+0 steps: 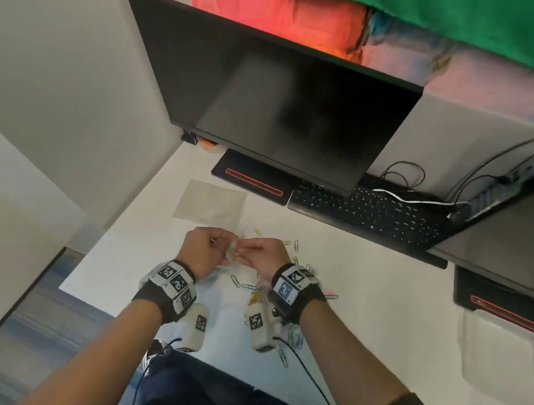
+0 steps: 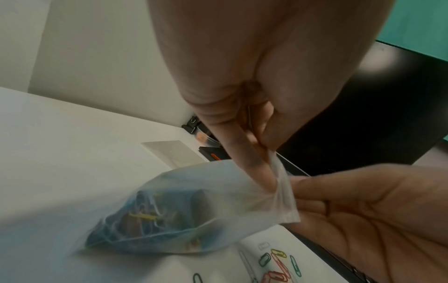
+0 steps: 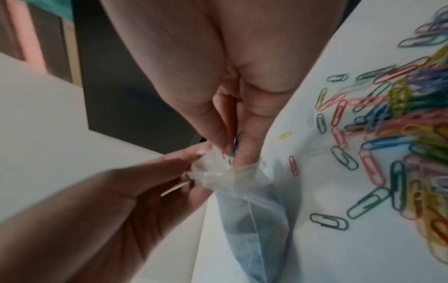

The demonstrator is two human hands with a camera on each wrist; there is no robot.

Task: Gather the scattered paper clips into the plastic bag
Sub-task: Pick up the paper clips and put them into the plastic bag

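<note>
Paper clips (image 3: 397,134) in many colours lie scattered on the white desk (image 1: 364,303), most of them heaped to the right of our hands and toward the near edge, with a few loose ones beyond our knuckles. We hold the small clear plastic bag (image 2: 194,206) above the desk between both hands, roughly midway between the near edge and the far edge. Our left hand (image 1: 203,248) pinches one lip of the bag's mouth between thumb and fingers, the other fingers curled in. Our right hand (image 1: 263,253) has its fingertips pressed together on a few clips, a blue one among them, and dips them into the bag's open mouth; in the right wrist view those fingertips (image 3: 244,153) sit just inside the crumpled rim. Through the cloudy film we see a clump of clips already at the bottom of the bag, a yellow one (image 2: 145,216) lying across blue and red ones.

Beyond our hands a flat translucent sheet (image 1: 212,202) lies on the desk, close to the left edge. Behind it stand a dark monitor (image 1: 274,99) on its black base (image 1: 251,179) and a black keyboard (image 1: 367,214). A second monitor (image 1: 514,232) juts in at the right, with cables (image 1: 404,177) trailing along the far edge. Marker-tagged bands wrap both our wrists.
</note>
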